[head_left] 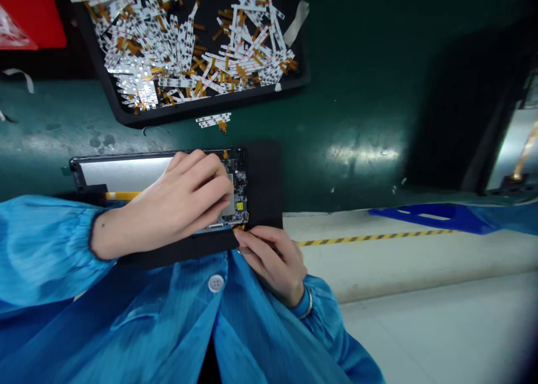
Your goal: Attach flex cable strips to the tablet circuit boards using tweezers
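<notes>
A black-framed phone-like device [138, 171] lies on a black foam mat [263, 185], with a silver panel at one end and an exposed circuit board [240, 193] at the other. My left hand [180, 202] lies over the board, its bunched fingertips on or just above a silver plate, and they hide much of it. A yellow flex strip [121, 195] runs out from under that wrist. My right hand [269, 260] pinches a small yellow tab [239, 227] at the device's lower edge, between thumb and fingertip.
A black tray [202, 106] of tangled white strips with orange flex tails stands beyond the mat. A small bundle of strips [213, 120] lies on the green bench [357, 120]. A red object [29, 19] sits at the far corner, and blue sheeting [428, 217] lies along the right.
</notes>
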The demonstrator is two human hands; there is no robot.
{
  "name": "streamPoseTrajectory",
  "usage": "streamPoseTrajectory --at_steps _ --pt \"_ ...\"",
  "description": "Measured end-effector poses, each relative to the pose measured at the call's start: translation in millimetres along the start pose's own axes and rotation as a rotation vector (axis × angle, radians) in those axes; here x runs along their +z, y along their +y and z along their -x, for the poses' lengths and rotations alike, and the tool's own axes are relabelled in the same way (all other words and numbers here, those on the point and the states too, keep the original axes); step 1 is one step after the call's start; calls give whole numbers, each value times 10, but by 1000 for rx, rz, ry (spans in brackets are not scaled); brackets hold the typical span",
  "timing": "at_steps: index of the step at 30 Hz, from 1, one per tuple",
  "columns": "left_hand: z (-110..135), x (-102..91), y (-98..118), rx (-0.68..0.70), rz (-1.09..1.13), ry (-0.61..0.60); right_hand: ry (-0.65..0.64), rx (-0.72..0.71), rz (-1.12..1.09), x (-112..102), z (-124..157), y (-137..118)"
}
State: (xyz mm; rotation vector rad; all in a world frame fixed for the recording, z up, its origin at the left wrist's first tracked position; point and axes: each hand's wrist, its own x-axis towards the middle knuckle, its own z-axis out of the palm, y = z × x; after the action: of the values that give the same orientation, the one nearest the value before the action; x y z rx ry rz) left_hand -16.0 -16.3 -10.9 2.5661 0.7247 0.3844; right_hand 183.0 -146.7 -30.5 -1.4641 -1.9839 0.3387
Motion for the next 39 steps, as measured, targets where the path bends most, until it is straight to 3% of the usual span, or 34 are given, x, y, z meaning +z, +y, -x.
streamPoseTrajectory --at_steps 10,16,18,27,39 --pt "10 -14 0 23 -4 13 -36 -20 31 -17 -11 8" --pt "54 -5 88 282 -86 37 -11 3 37 -8 -16 -3" --pt "51 10 112 311 -131 55 -6 -1 28 3 -9 0" --pt "61 14 67 261 -107 40 66 -15 16 62 -14 20" --pt "33 -18 33 249 -158 64 48 30 27 48 -77 -9"
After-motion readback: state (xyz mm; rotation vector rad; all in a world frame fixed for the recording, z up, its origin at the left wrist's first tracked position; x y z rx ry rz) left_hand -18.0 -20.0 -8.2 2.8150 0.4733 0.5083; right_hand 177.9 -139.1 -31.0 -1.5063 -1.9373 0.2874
